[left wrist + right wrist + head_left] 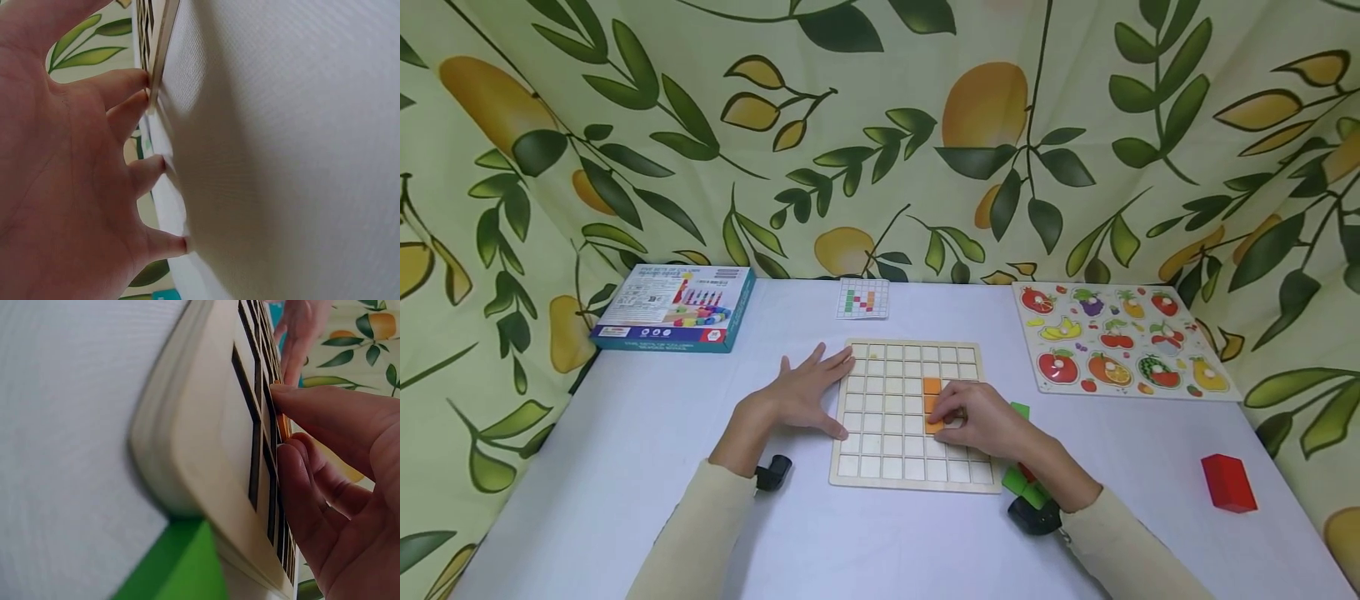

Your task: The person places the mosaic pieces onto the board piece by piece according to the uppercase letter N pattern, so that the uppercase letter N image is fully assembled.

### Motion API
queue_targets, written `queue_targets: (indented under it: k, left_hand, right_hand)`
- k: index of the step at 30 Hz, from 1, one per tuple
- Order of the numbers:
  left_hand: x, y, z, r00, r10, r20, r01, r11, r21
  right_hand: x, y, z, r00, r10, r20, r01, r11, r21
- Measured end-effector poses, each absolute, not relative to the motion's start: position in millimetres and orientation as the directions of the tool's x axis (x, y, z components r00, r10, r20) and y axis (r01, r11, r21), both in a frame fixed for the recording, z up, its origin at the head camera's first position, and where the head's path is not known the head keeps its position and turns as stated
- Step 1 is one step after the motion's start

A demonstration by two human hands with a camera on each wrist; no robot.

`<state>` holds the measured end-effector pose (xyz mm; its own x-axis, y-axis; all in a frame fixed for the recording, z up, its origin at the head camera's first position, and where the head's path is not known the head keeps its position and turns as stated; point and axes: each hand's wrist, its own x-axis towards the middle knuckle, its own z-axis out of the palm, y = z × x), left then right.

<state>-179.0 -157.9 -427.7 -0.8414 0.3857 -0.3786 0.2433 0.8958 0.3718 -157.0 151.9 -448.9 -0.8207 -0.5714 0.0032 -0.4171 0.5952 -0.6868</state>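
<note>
A pale wooden grid board [917,486] lies in the middle of the table. Two orange square tiles [932,386] sit one below the other in its cells. Directly under them, the right hand [985,417] pinches another orange tile [933,426] between thumb and fingers, down at the grid. From the right wrist, only an orange sliver [284,425] shows between the fingertips. The left hand [801,396] spreads its fingers along the board's left edge. Its thumb and some fingertips meet the rim, and the palm is raised off the cloth in the left wrist view.
Green blocks [1015,481] and a red piece lie at the board's right side, partly hidden by the right arm. A colour-pattern card [862,287] lies behind the board. Farther out are a boxed set [673,308], a fruit puzzle [1223,393] and a red block [1228,483].
</note>
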Motion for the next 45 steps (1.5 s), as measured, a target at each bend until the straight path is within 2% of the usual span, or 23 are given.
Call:
queue_targets:
  k: [20,31,38,45]
  left_hand:
    - [-177,-159,-429,-0.846,0.385,-0.369,0.234,0.890,0.392]
    - [-178,-160,-429,-0.844,0.388,-0.371,0.241,0.892,0.383]
    - [-178,-159,-427,-0.845,0.390,-0.367,0.241,0.889,0.389]
    - [-177,-160,-429,-0.846,0.389,-0.364,0.234,0.886,0.401]
  right_hand:
    - [-157,154,-446,-0.805,-0.591,-0.047,-0.400,0.599,-0.693]
    - [-160,174,-439,-0.779,-0.626,-0.035,-0.332,0.459,-0.824]
    - [-162,190,-425,-0.788,-0.615,-0.024,-0.370,0.505,-0.780]
    - [-161,211,-427,-0.802,-0.597,-0.013,-0.395,0.547,-0.738]
